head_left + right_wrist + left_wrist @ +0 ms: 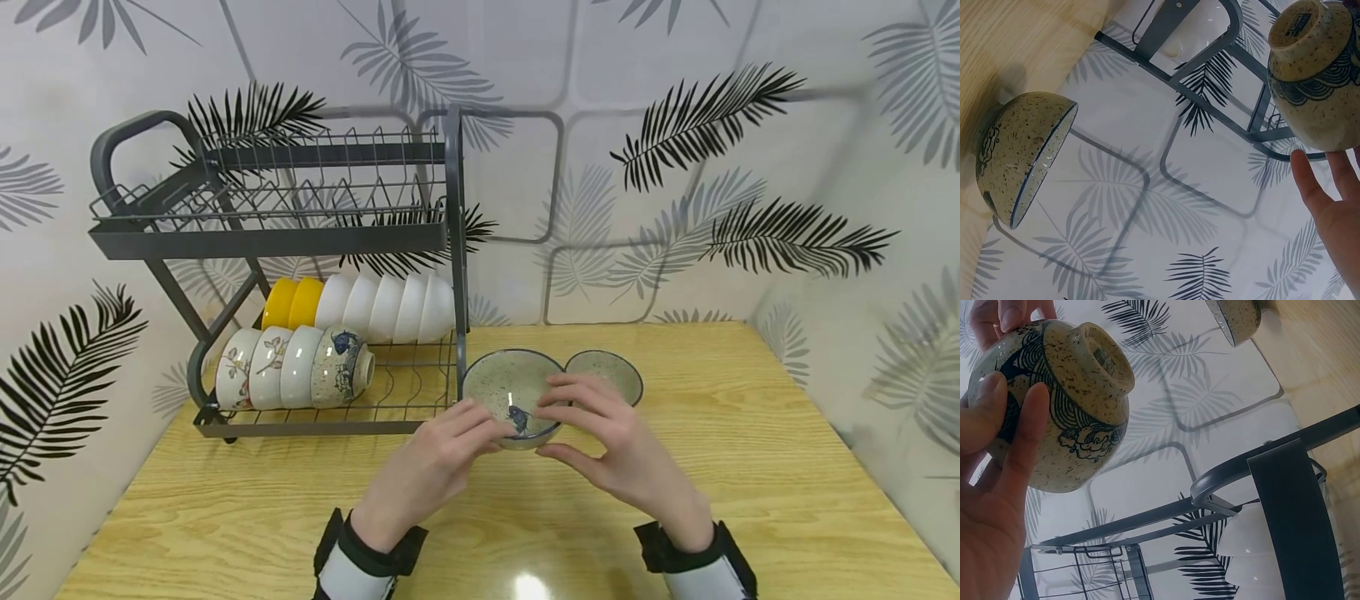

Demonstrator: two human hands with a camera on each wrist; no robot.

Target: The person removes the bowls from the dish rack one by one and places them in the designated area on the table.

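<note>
Both hands hold a speckled cream bowl [510,379] with a blue rim and a blue fish painted inside, raised off the table. My left hand [438,454] grips its near left side, thumb and fingers on the patterned outer wall [1079,450] in the left wrist view. Around the right side of the bowl curve the fingers of my right hand [615,442], the thumb lower down. Just behind, on the table, stands a second speckled bowl [607,371] with a blue rim. The right wrist view shows this bowl [1025,150] from the side.
To the left stands a dark two-tier dish rack [270,242]. Its lower tier holds yellow bowls [292,304], several white bowls [386,308], flowered bowls [258,367] and one speckled blue-patterned bowl [337,367]. The wooden table [750,458] meets a leaf-patterned wall [600,250].
</note>
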